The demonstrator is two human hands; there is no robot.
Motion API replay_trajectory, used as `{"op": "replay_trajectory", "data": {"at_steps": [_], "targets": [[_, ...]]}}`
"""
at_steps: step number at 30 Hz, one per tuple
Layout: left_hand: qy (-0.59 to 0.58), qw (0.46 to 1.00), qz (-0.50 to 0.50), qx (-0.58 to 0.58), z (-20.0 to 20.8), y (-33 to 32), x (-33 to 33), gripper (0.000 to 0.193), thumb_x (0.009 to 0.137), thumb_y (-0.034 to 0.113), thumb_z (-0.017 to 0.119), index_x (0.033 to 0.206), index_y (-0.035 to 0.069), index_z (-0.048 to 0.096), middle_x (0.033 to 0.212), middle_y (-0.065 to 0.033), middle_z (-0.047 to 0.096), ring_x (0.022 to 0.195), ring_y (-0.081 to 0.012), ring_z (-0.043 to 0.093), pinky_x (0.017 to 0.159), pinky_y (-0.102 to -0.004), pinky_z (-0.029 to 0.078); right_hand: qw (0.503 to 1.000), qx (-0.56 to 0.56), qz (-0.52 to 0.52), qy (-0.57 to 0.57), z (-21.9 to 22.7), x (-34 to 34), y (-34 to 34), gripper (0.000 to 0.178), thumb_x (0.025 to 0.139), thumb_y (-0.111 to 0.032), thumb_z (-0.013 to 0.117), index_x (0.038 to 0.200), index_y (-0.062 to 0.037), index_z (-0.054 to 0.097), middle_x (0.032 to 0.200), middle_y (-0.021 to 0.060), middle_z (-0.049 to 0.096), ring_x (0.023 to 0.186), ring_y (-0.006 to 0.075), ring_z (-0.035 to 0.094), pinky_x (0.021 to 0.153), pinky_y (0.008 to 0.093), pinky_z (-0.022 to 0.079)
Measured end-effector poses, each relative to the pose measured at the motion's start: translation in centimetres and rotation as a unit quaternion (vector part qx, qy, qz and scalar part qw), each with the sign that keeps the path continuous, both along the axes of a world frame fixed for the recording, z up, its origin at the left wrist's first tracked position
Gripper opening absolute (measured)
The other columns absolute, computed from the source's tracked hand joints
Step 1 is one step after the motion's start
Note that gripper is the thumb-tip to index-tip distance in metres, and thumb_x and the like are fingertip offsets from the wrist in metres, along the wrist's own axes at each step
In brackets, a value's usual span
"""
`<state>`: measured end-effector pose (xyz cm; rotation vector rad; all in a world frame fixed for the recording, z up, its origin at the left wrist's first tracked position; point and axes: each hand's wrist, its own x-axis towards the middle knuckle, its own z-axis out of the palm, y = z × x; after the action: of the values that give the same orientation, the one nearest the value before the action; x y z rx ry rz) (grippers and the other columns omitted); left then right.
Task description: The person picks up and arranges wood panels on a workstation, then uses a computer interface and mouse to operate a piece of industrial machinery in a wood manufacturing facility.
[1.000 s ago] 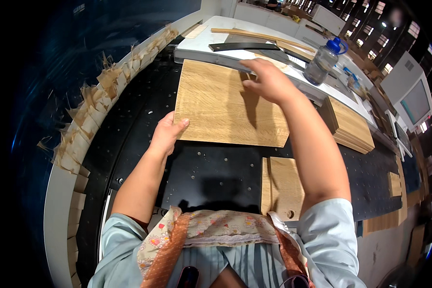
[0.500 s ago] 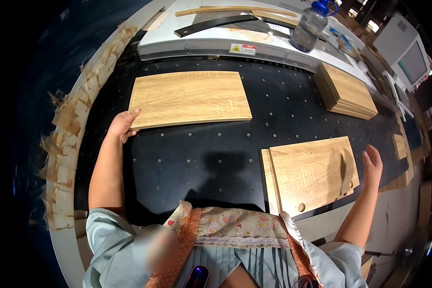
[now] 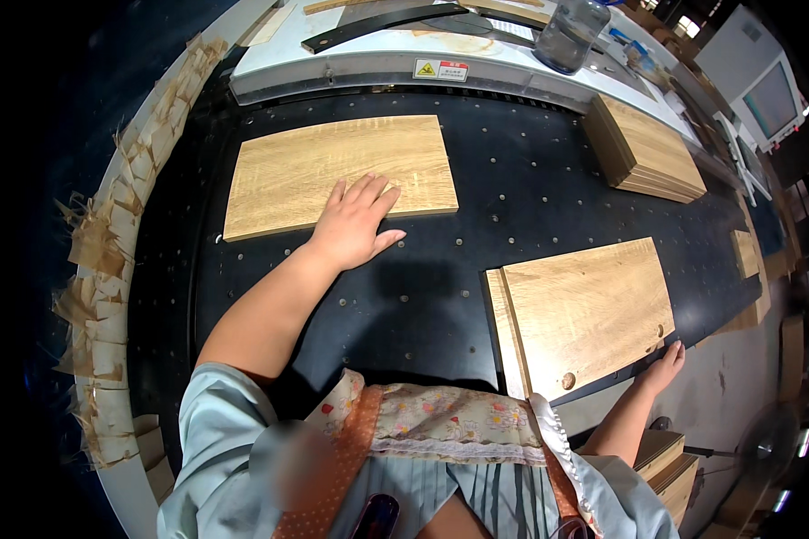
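Note:
A wood-grain board [image 3: 333, 162] lies flat on the black table, left of centre. My left hand [image 3: 354, 223] rests on the middle of its near edge, with fingers spread over the surface and the thumb out to the right. Nearer and to the right lie two overlapping wood-grain boards [image 3: 593, 310]; the upper one has round holes along its near side. My right hand [image 3: 663, 368] is at the table's near right edge, just beyond the corner of these boards. Its fingers are stretched out and partly hidden, and I see nothing in them.
A neat stack of boards [image 3: 647, 148] stands at the far right. Behind the table, a white machine bed [image 3: 368, 67] carries dark strips and a large water jug [image 3: 571, 36]. Torn tape covers the left rail [image 3: 108, 260]. A monitor [image 3: 764, 90] stands at right.
My left hand has let go of the far board's left end and moved right onto its near edge. My right hand has dropped toward me, to the table edge. The view has shifted slightly.

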<state>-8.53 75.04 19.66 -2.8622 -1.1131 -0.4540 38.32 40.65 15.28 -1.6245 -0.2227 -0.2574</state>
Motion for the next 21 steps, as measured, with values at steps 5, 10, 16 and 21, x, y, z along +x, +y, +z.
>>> {"op": "replay_trajectory", "data": {"at_steps": [5,10,16,21], "targets": [[-0.014,1.000,0.006,-0.005,-0.8,1.6,-1.3,0.054,0.084,0.043,0.056,0.128,0.014,0.045,0.136,-0.0095,0.040,0.130,-0.0258,0.033,0.106,-0.0502,0.023,0.997,-0.062,0.034,0.019,-0.7,0.5,0.5,0.051,0.088,-0.023,0.058,0.127,0.0061,0.041,0.125,0.0168,0.048,0.113,0.0231,0.046,0.097,0.0336,0.036],[-0.036,0.999,0.030,-0.021,-0.6,2.9,-1.2,0.052,0.084,0.040,0.056,0.128,0.015,0.045,0.135,-0.0087,0.041,0.128,-0.0259,0.035,0.106,-0.0495,0.023,0.997,-0.068,0.022,0.041,-0.1,0.4,-0.2,0.051,0.088,-0.027,0.057,0.125,0.0054,0.042,0.123,0.0150,0.050,0.108,0.0231,0.050,0.093,0.0330,0.040],[-0.053,0.998,0.028,-0.024,-1.1,4.0,-2.0,0.052,0.084,0.042,0.055,0.128,0.016,0.045,0.136,-0.0071,0.040,0.128,-0.0230,0.035,0.106,-0.0486,0.023,0.989,-0.143,0.026,-0.023,0.1,0.2,0.3,0.055,0.087,-0.027,0.057,0.121,0.0131,0.041,0.117,0.0204,0.052,0.103,0.0243,0.052,0.088,0.0327,0.043],[-0.043,0.998,0.037,-0.025,-1.2,5.7,-2.9,0.052,0.085,0.042,0.054,0.130,0.017,0.044,0.136,-0.0065,0.040,0.129,-0.0222,0.034,0.107,-0.0472,0.022,0.992,-0.122,0.031,0.012,-0.1,0.5,0.5,0.053,0.089,-0.026,0.057,0.123,0.0107,0.039,0.121,0.0196,0.049,0.106,0.0236,0.052,0.090,0.0319,0.043]]}}
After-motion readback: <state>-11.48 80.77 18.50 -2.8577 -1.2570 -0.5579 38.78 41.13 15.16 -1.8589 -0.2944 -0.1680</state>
